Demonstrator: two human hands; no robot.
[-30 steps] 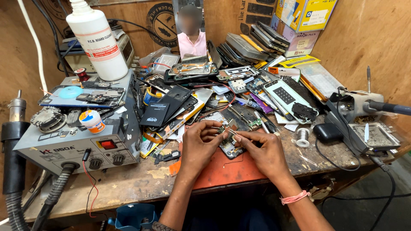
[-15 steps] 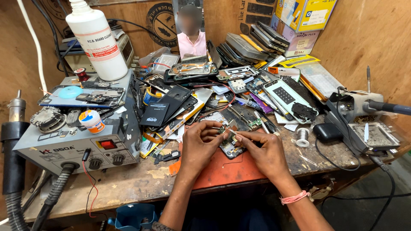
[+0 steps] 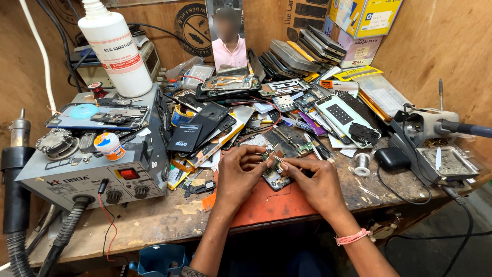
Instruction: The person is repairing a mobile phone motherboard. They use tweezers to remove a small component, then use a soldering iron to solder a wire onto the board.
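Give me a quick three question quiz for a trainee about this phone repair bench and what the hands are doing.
1. True or false: both hands meet over the orange mat.
2. What stands on top of the grey rework station? A) a white bottle B) a kettle C) a lamp
3. Which wrist wears the pink band?

Key:
1. True. The left hand and right hand pinch a small circuit board there, the right with thin tweezers.
2. A, the white bottle.
3. The right.
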